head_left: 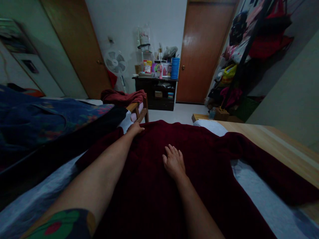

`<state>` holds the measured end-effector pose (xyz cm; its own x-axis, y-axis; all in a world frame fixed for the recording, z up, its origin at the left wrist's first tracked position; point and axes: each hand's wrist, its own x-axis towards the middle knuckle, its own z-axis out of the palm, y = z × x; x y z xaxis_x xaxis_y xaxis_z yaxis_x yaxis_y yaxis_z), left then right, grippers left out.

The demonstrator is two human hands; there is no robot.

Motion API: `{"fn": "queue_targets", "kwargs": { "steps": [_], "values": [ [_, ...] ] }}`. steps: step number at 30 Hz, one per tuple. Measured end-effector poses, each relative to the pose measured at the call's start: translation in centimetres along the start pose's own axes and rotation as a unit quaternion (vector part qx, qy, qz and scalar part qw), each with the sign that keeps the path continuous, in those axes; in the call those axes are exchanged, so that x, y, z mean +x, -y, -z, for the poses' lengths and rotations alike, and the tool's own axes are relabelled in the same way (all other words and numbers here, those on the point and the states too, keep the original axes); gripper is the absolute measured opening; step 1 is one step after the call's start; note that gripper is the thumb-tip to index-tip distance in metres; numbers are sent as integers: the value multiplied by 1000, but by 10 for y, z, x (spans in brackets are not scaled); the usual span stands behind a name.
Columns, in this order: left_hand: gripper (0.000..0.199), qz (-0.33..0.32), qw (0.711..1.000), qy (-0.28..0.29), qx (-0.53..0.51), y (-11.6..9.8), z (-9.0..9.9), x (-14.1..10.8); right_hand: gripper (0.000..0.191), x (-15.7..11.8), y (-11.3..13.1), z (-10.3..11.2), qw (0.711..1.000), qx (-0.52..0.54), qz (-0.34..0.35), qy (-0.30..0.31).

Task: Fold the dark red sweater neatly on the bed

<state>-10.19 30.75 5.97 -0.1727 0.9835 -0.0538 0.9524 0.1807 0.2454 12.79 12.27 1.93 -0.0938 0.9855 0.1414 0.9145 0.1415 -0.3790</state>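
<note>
A dark red long-sleeved garment (199,166) lies spread out on a pale sheet (264,192), one sleeve stretching to the right over a wooden board. My left hand (135,129) is at the garment's far left shoulder, its thumb and fingers closed on the cloth there. Flat on the middle of the garment rests my right hand (174,161), with its fingers a little apart and nothing held. The left sleeve is partly covered by my left forearm.
Blue floral cloth (50,116) and black cloth are heaped at the left. Reddish cloth (123,97) hangs over a wooden frame (142,113) ahead. Beyond are a fan (116,63) and a dark cabinet (154,99). A wooden board (279,139) runs along the right.
</note>
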Motion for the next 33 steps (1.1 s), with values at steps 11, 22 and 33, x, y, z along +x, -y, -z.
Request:
{"fn": "queue_targets", "kwargs": {
  "steps": [11,22,33],
  "values": [
    [40,-48,991,-83,96,5,9,0,53,1,-1,1,999,4,-36,2],
    [55,-156,982,-30,99,-61,-39,-40,54,2,0,-1,999,-6,-41,2],
    [83,-75,994,24,81,-40,-53,-44,59,1,-2,2,997,-6,-74,-2]
  ]
}}
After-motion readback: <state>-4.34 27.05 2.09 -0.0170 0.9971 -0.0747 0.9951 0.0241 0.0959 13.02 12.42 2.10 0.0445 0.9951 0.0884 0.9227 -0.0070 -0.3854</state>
